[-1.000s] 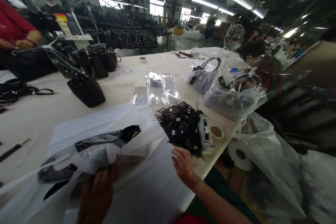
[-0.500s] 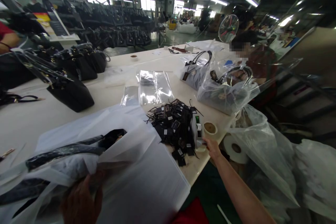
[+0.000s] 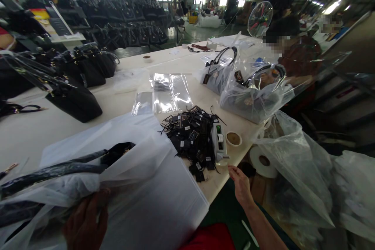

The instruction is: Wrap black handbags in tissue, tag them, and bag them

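At the lower left, my left hand (image 3: 88,218) presses on white tissue paper (image 3: 131,199) wrapped around a black bag (image 3: 73,166); its fingertips hold a fold of the paper. My right hand (image 3: 240,183) is just off the table edge, below a white tape dispenser (image 3: 219,142). Thumb and fingertips are pinched together there, and what they may hold is too small to make out. A heap of black tags (image 3: 191,136) with cords lies against the dispenser's left side. Right of the dispenser is a tape roll (image 3: 234,138).
Clear plastic sleeves (image 3: 171,91) lie mid-table. Black handbags (image 3: 74,99) stand at the left, plastic-wrapped bags (image 3: 249,97) at the right. A person (image 3: 301,54) works beyond them. Plastic bags (image 3: 295,164) hang beside the right table edge.
My right hand has drawn back from the tape dispenser, slightly down and toward me. My left hand stays on the paper, shifted slightly left in view. The head view has moved a little.
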The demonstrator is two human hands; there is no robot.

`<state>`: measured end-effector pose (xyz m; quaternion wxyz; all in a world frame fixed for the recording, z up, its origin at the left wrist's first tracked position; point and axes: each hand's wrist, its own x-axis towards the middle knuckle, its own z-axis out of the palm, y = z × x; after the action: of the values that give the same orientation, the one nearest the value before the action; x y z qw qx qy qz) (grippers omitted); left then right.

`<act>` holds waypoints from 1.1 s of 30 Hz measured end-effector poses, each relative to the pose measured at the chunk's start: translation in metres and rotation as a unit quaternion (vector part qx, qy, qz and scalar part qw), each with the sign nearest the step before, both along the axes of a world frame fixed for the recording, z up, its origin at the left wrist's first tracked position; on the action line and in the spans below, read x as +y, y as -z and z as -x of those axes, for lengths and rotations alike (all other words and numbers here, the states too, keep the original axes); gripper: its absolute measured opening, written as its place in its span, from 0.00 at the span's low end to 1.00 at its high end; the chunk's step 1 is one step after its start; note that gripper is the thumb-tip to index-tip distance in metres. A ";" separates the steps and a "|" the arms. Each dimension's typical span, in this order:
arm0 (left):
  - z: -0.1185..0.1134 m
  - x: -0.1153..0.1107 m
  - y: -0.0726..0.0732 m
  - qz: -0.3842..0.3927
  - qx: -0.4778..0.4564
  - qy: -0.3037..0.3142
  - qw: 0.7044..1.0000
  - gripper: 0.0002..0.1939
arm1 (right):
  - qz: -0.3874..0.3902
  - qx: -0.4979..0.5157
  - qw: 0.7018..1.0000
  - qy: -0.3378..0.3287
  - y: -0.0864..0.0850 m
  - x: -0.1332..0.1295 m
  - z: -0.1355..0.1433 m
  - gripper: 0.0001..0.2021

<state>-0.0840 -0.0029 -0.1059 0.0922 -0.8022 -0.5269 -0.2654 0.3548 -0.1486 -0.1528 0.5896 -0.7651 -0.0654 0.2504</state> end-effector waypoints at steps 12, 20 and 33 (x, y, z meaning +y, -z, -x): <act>-0.006 -0.001 -0.001 -0.095 0.104 -0.026 0.990 0.19 | 0.197 -0.080 0.964 -0.162 0.018 -0.010 0.012 0.20; -0.005 -0.010 0.006 -0.061 0.095 -0.038 0.993 0.22 | -0.071 0.035 0.821 -0.565 -0.074 0.083 0.243 0.16; 0.010 -0.006 0.007 -0.060 0.066 0.037 0.995 0.22 | -0.067 0.017 0.888 -0.455 -0.065 0.169 0.335 0.18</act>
<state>-0.0943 -0.0089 -0.1131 0.1651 -0.8298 -0.4731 -0.2458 0.0201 0.0202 -0.0878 0.4616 -0.6059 -0.4125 0.4996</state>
